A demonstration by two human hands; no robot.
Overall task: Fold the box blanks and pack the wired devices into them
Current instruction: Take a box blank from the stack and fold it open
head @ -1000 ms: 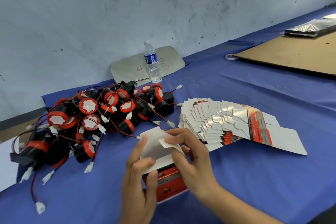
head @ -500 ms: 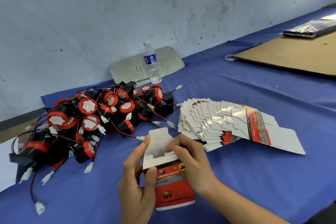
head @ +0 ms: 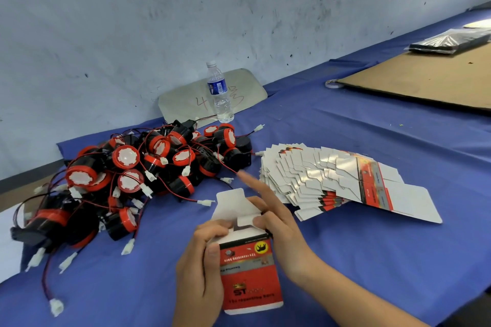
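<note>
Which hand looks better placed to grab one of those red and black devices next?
Probably the right hand: its fingers are loose, one pointing toward the pile of devices, while the left hand grips the box.

Scuffed grey wall (head: 186, 21) with dark flecks behind. Blue-clothed bench (head: 372, 167) running along it to the right. Brown board (head: 425, 79) lying flat at far right, black wrapped bundle (head: 449, 41) on its far end. Even, soft light throughout.
</note>
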